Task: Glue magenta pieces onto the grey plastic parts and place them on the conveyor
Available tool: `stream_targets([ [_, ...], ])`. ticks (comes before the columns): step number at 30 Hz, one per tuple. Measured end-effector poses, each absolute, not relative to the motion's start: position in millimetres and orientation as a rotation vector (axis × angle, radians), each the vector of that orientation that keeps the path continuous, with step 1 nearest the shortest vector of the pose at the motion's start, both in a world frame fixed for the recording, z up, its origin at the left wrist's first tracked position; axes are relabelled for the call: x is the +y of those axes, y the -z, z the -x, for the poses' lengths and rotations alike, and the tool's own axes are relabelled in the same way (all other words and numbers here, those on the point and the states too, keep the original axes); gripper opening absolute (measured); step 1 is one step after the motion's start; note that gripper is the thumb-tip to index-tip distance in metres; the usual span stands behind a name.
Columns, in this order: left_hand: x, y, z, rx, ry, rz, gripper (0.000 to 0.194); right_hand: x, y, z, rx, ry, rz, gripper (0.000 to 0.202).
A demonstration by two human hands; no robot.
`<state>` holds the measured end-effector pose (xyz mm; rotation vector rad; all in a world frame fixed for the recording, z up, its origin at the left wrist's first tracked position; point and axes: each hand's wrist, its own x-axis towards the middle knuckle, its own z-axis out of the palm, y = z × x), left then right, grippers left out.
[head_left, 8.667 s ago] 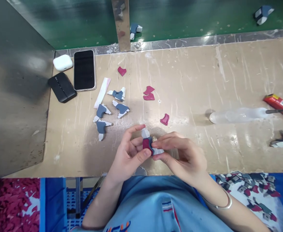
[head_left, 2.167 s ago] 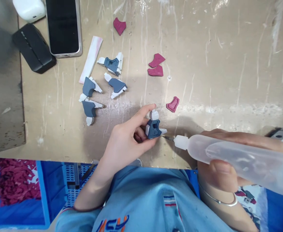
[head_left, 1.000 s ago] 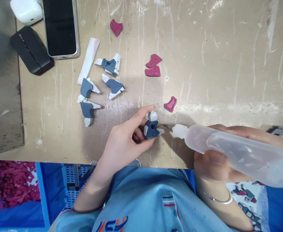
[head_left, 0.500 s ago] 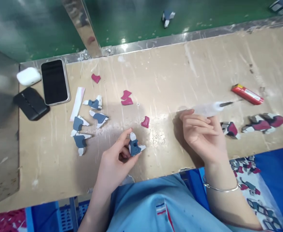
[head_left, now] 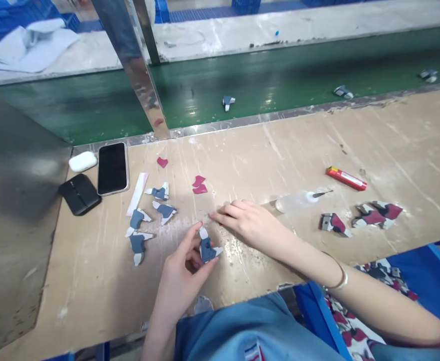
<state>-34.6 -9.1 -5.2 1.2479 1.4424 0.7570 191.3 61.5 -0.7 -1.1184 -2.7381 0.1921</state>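
Between thumb and fingers, my left hand (head_left: 184, 271) holds a blue-grey and white plastic part (head_left: 207, 246) just above the table. My right hand (head_left: 246, 220) lies palm down on the table to its right, fingertips pressed to the surface; what is under them is hidden. Two small magenta pieces (head_left: 199, 188) lie beyond my hands, and one more magenta piece (head_left: 162, 162) is farther left. Several blue-grey and white parts (head_left: 137, 244) rest left of my left hand. A translucent bottle with a thin dark tip (head_left: 297, 201) lies right of my right hand.
A phone (head_left: 113, 168), a white case (head_left: 82, 162) and a black case (head_left: 79, 194) are at the left. A red tube (head_left: 346, 178) and parts with magenta panels (head_left: 378, 215) lie right. Parts sit on the green strip (head_left: 280, 100) behind. A blue bin (head_left: 319, 313) stands below the table edge.
My right hand has moved left from the bottle onto the table beside my left hand, over where a magenta piece lay. The bottle now lies free. The view has tilted up.
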Motion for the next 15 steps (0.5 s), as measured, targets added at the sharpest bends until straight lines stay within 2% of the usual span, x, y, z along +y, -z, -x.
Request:
stream_targets([
  [6, -7.7, 7.5, 34.9, 1.428, -0.756, -1.269, 0.073, 58.1, -7.1, -198.2, -2.761, -0.229, 1.262, 0.019],
  [10, -5.2, 0.0, 31.8, 1.41, -0.729, -1.259, 0.07, 55.8, -10.7, -208.2, -2.549, -0.365, 1.317, 0.027],
  [15, -5.2, 5.3, 31.1, 1.405, -0.763, -1.28, 0.069, 61.8, -8.0, -212.6, -2.524, -0.327, 1.278, 0.039],
])
